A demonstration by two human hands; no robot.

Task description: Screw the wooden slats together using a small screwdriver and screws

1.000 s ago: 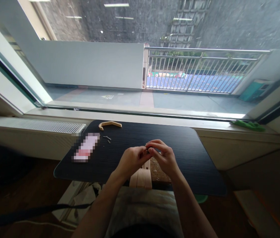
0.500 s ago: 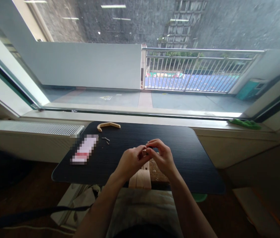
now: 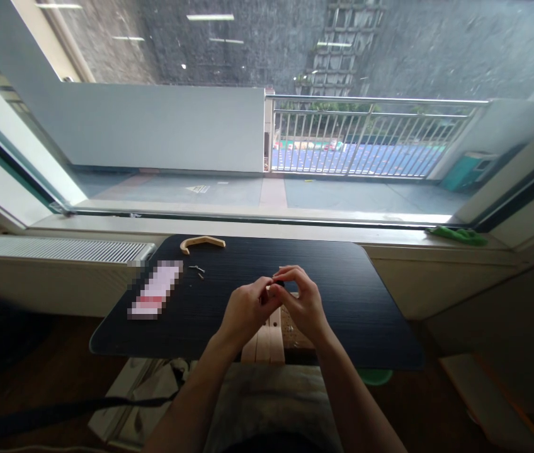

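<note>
My left hand (image 3: 247, 307) and my right hand (image 3: 301, 301) meet over the near middle of the dark table, fingertips pinched together. Between the right thumb and forefinger shows a small black piece (image 3: 279, 284), too small to name. The left fingertips are closed against the same spot; whether they grip that piece is hidden. Beneath the hands lies a pale wooden piece (image 3: 262, 347) with a lengthwise line and dark holes. Right of it is a brown, speckled block (image 3: 295, 333), partly covered by my right hand.
On the dark table (image 3: 356, 308) lie a curved wooden hook (image 3: 203, 241), a few small metal screws (image 3: 197, 269) and a blurred-out pinkish rectangle (image 3: 157, 290). Behind the table run a window sill (image 3: 229, 228) with a green cloth (image 3: 456, 236) and a white radiator (image 3: 54, 248).
The view has shifted slightly, so the whole scene sits a little lower and further left. Both hands stay together, with the black piece a bit more exposed between the fingertips.
</note>
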